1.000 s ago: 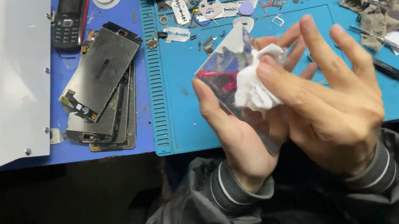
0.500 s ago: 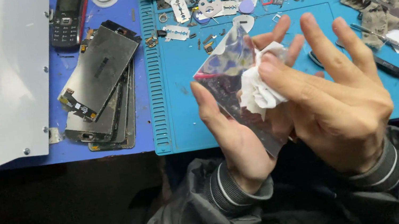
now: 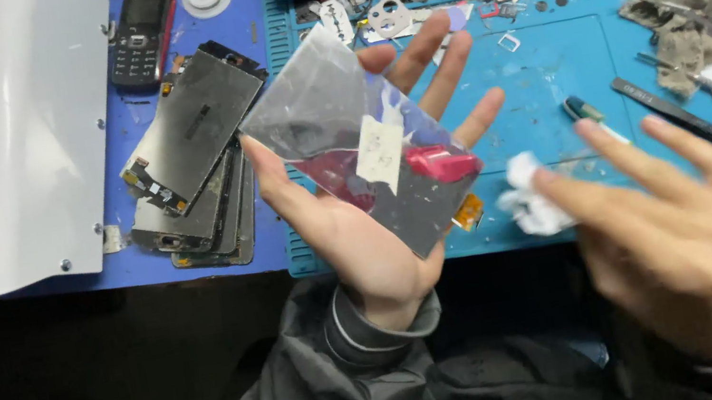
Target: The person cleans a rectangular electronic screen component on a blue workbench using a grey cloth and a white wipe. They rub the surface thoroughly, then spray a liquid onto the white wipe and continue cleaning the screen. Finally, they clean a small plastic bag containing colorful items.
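Blue matting covers the tabletop [image 3: 548, 81], its far edge crowded with small metal parts and scraps. Over the near edge the left hand [image 3: 359, 219] lies palm up, fingers spread, with a clear glass panel [image 3: 347, 144] resting flat across palm and fingers; a white sticker and a pink tab show on the panel. The right hand [image 3: 670, 234] hovers just beside it, also above the near edge, its grip closed on a crumpled white wipe [image 3: 525, 201] pinched at the fingertips. Toward the left side sits a stack of phone screens [image 3: 195, 159], a small black keypad phone [image 3: 140, 33] beyond it. Black tweezers [image 3: 679, 117] lie near the right edge.
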